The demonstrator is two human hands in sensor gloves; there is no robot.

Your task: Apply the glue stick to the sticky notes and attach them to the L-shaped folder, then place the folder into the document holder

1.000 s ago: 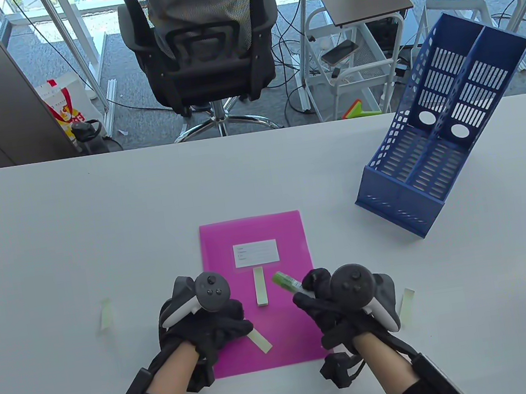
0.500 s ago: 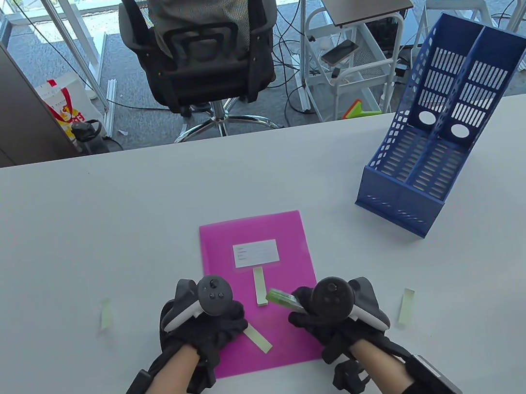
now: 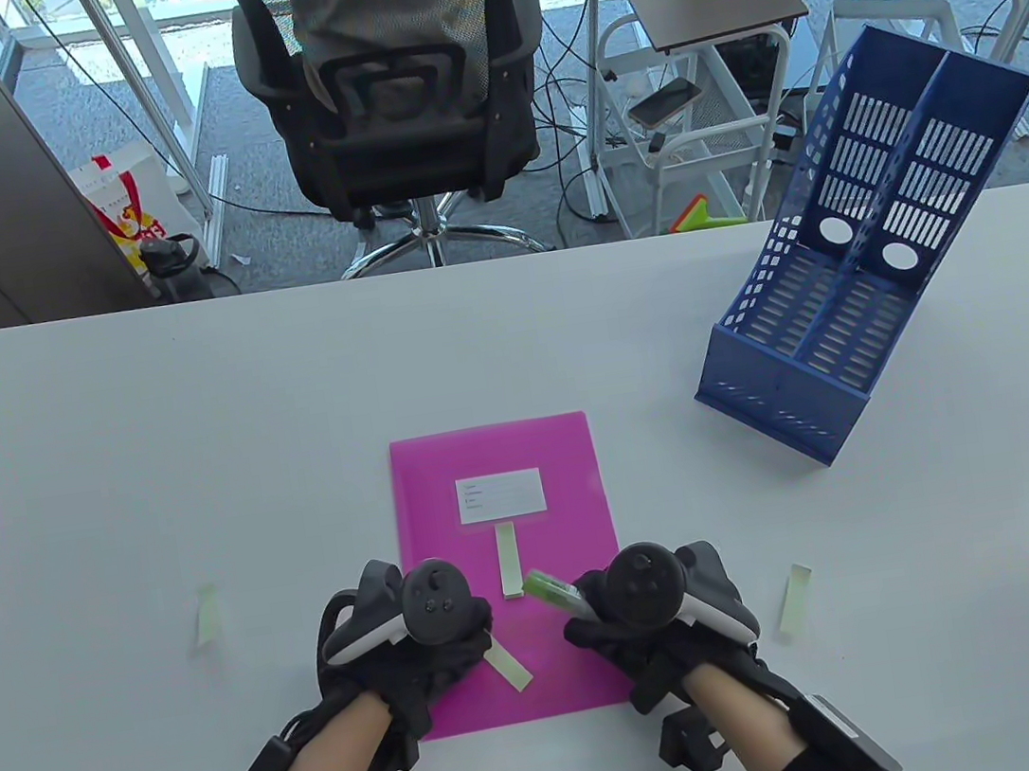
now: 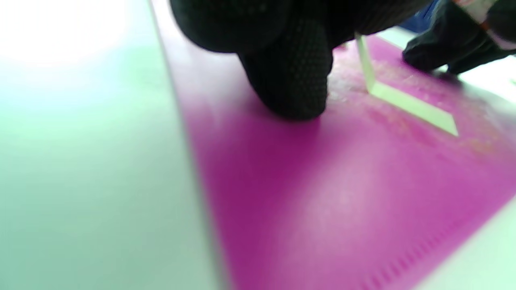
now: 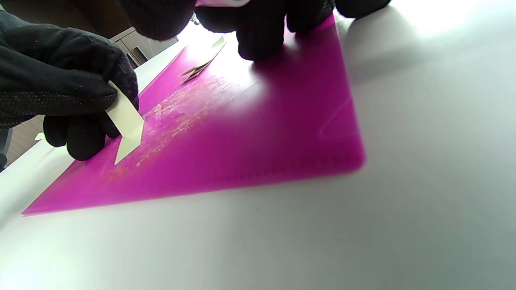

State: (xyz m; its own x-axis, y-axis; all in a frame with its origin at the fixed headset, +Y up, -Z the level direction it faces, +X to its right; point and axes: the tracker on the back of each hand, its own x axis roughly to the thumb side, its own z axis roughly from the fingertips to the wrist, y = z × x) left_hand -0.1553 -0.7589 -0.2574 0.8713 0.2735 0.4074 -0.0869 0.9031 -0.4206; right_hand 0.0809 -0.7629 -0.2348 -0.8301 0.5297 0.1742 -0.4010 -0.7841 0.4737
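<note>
Folder [image 3: 513, 577], bright pink, lies flat near the front edge of a white worktop [image 3: 102, 443]. Left hand [image 3: 407, 640] pinches a sticky note [image 3: 509, 665] down on it, right hand [image 3: 632, 608] grips the glue stick [image 3: 551, 587]. Blue document holder [image 3: 851, 262] sits well apart at far right, loads of bare surface between. Office chair [image 3: 396, 86] behind.

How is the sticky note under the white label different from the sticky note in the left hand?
The sticky note under the white label lies flat on the pink folder, untouched; the sticky note in the left hand is pinched at one end by the left hand, so it bends up from the folder. The first runs straight up and down in the table view; the second lies slanted. Both are narrow pale yellow-green strips on the folder.
</note>
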